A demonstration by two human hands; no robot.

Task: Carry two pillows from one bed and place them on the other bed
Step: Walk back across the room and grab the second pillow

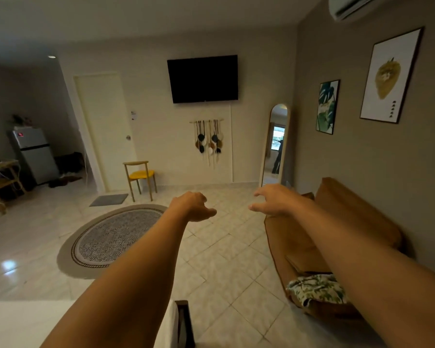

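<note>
Reaching both bare arms out over the pale tiled floor (pixel 219 267), we hold nothing: our left hand (pixel 195 205) hangs with fingers loosely curled, our right hand (pixel 271 200) with fingers spread and half bent. A leaf-patterned green and white pillow (pixel 317 288) lies on the near end of the tan brown sofa bed (pixel 342 222) under our right forearm. The white-sheeted bed corner (pixel 23 325) sits below our left arm, beside the round grey woven rug (pixel 113 239)

Open tiled floor (pixel 219 259) ahead, sofa (pixel 337 237) right, rug (pixel 111 239) left
</note>
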